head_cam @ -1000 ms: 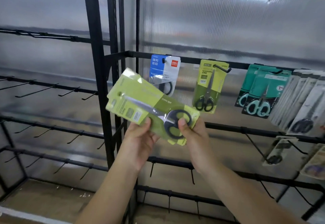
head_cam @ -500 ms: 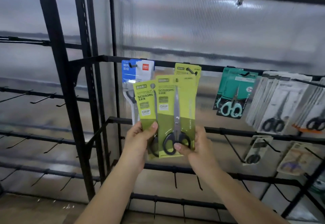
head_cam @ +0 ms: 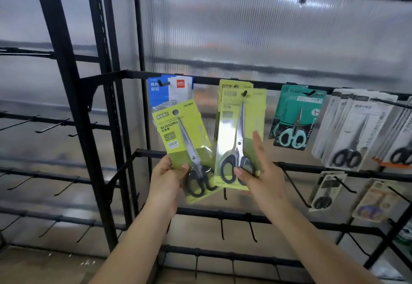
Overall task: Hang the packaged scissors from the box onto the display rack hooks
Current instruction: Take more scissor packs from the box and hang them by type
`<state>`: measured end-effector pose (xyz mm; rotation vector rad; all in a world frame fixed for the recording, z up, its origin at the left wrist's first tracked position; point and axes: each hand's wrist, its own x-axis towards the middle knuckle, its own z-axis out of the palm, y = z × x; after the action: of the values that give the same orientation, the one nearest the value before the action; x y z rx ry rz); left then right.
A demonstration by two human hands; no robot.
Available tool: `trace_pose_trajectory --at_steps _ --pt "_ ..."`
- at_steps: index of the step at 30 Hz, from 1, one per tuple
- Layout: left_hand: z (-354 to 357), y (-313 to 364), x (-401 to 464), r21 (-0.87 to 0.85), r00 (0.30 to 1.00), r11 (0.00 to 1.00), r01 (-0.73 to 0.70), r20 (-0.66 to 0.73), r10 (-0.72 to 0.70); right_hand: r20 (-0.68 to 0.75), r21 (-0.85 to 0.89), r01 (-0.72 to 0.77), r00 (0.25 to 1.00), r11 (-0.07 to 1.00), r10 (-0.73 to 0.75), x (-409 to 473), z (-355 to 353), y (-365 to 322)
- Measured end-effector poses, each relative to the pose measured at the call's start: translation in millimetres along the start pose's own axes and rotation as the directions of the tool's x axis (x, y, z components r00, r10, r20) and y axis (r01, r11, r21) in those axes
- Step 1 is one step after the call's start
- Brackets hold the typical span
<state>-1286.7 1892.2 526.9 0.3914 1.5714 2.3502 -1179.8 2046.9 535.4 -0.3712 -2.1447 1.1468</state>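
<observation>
My left hand [head_cam: 167,179] grips the lower left of a green scissors pack [head_cam: 178,132], which leans to the left in front of the rack. A second green scissors pack [head_cam: 229,127] hangs by its hole on a black hook [head_cam: 244,93] of the top rail [head_cam: 207,81], over another green pack. My right hand [head_cam: 260,179] is at its lower end: the thumb touches the front by the black handles and the index finger points straight up along the right edge.
A blue and white pack [head_cam: 169,90] hangs left of the green ones. Teal-handled scissors [head_cam: 294,116] and grey packs [head_cam: 356,132] hang to the right. Bare hooks [head_cam: 294,190] line the lower rails and the left-hand rack [head_cam: 51,125].
The two green packs, held together before, are apart. One went up onto the top-rail hook with my right hand; the other tilted left in my left hand.
</observation>
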Motion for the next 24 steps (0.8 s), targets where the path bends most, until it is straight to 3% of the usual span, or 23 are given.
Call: trace_pose_trajectory --at_steps 5,10,11,15,18,20,22,24 --pt "-14.1 4.8 2.2 0.027 0.997 0.999 0.021 -0.078 -0.019 0.043 0.023 -0.076 0.996 0.997 0.074 20.2 -11.3 -8.4" --pt "-4.1 9.1 -3.8 0.1 1.0 0.995 0.008 -0.018 -0.006 0.067 -0.413 -0.097 0.988 0.905 0.137 46.6 -1.7 -26.5" --pt "-0.7 9.7 -4.9 0.116 1.0 0.993 -0.004 0.001 0.004 0.074 -0.379 -0.055 0.993 0.924 0.09 44.2 1.4 -29.2" --pt "14.4 14.7 -8.2 0.147 0.994 0.987 -0.062 0.102 0.048 0.238 0.023 0.05 0.97 0.999 -0.054 19.9 9.1 -39.4" --pt "23.9 20.3 -10.0 0.227 0.959 0.958 -0.175 0.257 0.115 0.099 0.086 0.096 0.99 0.992 -0.104 14.3 1.5 -37.2" --pt "28.3 22.6 -8.5 0.462 0.912 0.814 -0.351 0.368 0.183 -0.041 0.091 0.092 0.995 0.992 -0.088 13.4 -9.9 -35.9" --pt "30.9 24.8 -6.0 0.689 0.869 0.532 -0.492 0.429 0.248 -0.119 0.053 0.091 0.989 0.994 -0.085 14.6 -21.4 -34.7" --pt "33.4 27.5 -4.6 0.763 0.837 0.351 -0.542 0.458 0.298 -0.147 -0.004 0.073 0.986 0.997 -0.072 19.7 -31.1 -38.0"
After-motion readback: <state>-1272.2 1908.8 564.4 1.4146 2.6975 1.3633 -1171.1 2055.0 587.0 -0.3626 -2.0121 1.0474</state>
